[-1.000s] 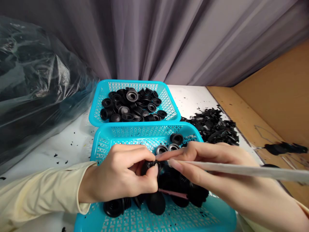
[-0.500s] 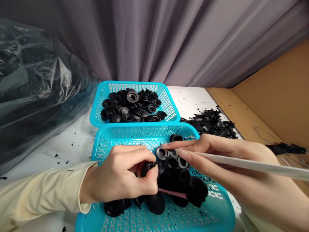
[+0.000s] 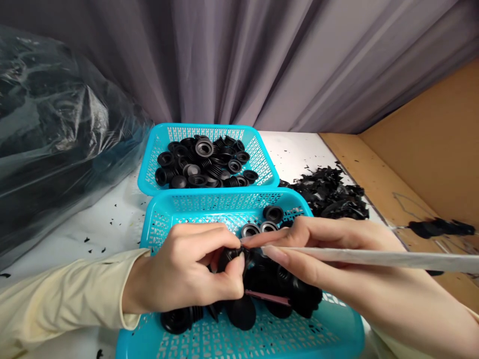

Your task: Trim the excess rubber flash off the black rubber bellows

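Note:
My left hand [image 3: 198,264] is closed, with thumb and fingers pinching a ribbed black rubber bellows [image 3: 229,257] above the near blue basket [image 3: 129,344]. Held pen-like in my right hand [image 3: 337,259] is a long, slim, whitish tool [image 3: 359,256]; its working tip is too dark and small to identify. The right fingertips are close against the bellows, and I cannot tell exactly where the tool meets it. Below both hands, more black rubber bellows [image 3: 241,313] lie in the near basket, along with a thin pink strip [image 3: 267,297].
Behind stands a second blue basket [image 3: 144,174], holding many black bellows [image 3: 204,148]. A heap of black scraps [image 3: 329,192] sits to the right on the white table [image 3: 295,147]. A large clear plastic bag [image 3: 63,124] takes up the left side. A grey curtain [image 3: 239,60] hangs behind.
My right hand and the tool have shifted left, bringing the fingertips up to the bellows. The tool now lies closer to level. My left hand stays almost in place, still gripping the bellows.

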{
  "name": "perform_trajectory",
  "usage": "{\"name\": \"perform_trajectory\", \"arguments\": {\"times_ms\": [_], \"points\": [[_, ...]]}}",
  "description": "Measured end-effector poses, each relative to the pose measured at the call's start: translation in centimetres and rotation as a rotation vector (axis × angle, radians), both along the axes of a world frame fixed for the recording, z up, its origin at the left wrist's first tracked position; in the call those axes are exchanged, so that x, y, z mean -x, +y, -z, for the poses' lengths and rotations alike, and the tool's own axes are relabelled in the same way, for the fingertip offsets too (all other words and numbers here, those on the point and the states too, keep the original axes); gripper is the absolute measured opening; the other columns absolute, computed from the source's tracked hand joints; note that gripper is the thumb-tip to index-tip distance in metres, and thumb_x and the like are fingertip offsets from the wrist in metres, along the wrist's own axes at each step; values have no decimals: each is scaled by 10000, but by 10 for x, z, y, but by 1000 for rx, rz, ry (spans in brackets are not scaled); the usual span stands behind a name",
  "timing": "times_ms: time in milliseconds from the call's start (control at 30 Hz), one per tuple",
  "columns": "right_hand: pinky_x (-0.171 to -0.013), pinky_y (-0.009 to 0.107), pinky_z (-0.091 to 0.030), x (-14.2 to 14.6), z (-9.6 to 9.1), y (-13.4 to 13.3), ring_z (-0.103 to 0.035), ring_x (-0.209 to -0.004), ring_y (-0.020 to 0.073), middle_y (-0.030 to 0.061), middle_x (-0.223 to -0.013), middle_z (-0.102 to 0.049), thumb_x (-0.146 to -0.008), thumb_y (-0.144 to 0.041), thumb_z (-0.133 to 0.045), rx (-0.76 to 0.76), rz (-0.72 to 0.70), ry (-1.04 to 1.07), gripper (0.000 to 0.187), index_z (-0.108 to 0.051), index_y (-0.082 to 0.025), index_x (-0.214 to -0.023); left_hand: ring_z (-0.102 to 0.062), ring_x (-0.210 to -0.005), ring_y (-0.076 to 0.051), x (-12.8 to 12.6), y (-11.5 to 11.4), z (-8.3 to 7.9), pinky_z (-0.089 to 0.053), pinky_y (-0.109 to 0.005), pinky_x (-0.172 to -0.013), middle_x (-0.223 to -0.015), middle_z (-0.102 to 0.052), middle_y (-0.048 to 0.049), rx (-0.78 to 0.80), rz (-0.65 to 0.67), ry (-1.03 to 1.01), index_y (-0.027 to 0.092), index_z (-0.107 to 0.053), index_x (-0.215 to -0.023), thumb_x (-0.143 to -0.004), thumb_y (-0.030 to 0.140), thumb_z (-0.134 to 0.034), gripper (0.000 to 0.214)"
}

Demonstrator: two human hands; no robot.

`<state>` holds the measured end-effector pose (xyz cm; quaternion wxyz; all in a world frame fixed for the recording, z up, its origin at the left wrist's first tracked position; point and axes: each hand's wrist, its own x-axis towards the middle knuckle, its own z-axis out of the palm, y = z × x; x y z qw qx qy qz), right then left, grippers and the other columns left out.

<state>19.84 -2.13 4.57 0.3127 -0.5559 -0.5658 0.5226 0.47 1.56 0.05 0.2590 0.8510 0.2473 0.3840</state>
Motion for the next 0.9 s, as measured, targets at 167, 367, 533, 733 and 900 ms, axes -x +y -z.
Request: {"name": "perform_trajectory", "arguments": {"times_ms": [167, 367, 533, 733, 900], "points": [[-527, 220, -549, 2, 3, -2, -728, -729, 202, 32, -795, -773, -811, -337, -664, -10, 18, -4, 308, -570, -214, -545, -464, -416, -68, 0, -1, 1, -381, -170, -402, -523, -563, 30, 13, -17, 14, 154, -578, -668, -758, 58, -547, 136], [-477, 225, -546, 4, 3, -3, -703, -630, 185, 32, -800, -774, -811, -349, -658, -40, 19, -53, 296, -608, -219, -550, -453, -410, -68, 0, 0, 1, -375, -173, -399, -505, -549, 35, 4, -28, 26, 157, -580, -663, -762, 62, -539, 143], [-558, 237, -571, 8, 8, -12, -692, -624, 172, 33, -848, -769, -886, -350, -562, -195, -17, -211, 271, -681, -235, -670, -449, -411, -65, 0, 1, 2, -367, -167, -391, -494, -525, 33, 13, -23, 31, 129, -603, -649, -750, 40, -538, 150], [-642, 271, -581, 13, 15, -21, -586, -418, 121, -7, -702, -731, -920, -315, -499, -342, -39, -408, 225, -662, -262, -774, -464, -425, -69, 1, 1, 2, -392, -173, -417, -513, -541, 24, 15, -11, 49, 113, -622, -647, -748, 29, -535, 158], [-703, 224, -560, 15, 20, -19, -717, -813, 156, 25, -1037, -746, -911, -200, -504, -439, -24, -310, 169, -664, -249, -932, -472, -425, -69, -2, 3, 1, -380, -172, -409, -507, -543, 4, 9, -3, 39, 73, -635, -628, -733, 7, -541, 156]]}}
